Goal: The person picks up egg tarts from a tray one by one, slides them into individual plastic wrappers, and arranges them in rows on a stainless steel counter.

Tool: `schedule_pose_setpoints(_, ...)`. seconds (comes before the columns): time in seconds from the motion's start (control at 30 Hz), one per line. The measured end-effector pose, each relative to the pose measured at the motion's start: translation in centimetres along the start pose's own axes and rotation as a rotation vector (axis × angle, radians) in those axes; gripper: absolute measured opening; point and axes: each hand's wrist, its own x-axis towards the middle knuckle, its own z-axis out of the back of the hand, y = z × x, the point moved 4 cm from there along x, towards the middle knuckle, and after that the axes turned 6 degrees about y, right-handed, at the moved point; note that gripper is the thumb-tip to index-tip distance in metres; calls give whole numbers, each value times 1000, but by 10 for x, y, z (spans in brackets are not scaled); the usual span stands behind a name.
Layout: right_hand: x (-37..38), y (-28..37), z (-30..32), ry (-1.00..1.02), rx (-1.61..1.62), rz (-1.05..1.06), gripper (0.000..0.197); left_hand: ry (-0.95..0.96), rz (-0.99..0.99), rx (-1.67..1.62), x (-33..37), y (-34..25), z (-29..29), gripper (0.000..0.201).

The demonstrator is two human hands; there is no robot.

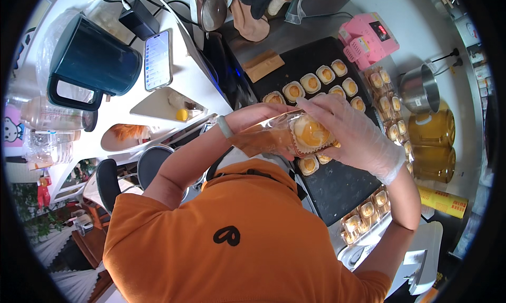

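My left hand point(263, 113), with a pale band at the wrist, grips a brown paper bag point(258, 138) that has a clear film side. Its fingers are partly hidden behind the bag. My right hand point(350, 129), in a clear disposable glove, is closed around a small golden-topped cake point(312, 132) in a pleated paper cup at the bag's mouth. How far inside the bag the cake sits, I cannot tell. Below both hands lies a black baking tray point(342, 189) bearing several similar cakes point(311, 82) in paper cups.
A flat brown bag point(263, 65) lies at the tray's far left. A pink bag-sealing device point(369, 39) stands behind the tray. Packed cakes point(366, 210) line its right side, near a metal pot point(420, 89) and amber jars point(433, 163). To the left are a phone point(158, 60) and a dark-blue pitcher point(95, 60).
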Motion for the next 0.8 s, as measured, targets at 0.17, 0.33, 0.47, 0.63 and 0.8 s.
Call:
schedule_pose_setpoints(0.17,0,4,-1,36,46,-9,86,91,52,-76,3,12,4,34)
schedule_pose_setpoints(0.33,0,9,0,62,45,-12,87,136,-182,626,1,3,-4,35)
schedule_pose_setpoints(0.47,2,12,-2,21,47,18,89,147,-311,750,6,6,0,39)
schedule_pose_setpoints(0.63,2,12,-6,-63,453,37,95,169,-189,-317,8,17,-1,40)
schedule_pose_setpoints(0.8,-4,4,-14,-345,769,-111,80,243,-231,-414,21,20,8,43)
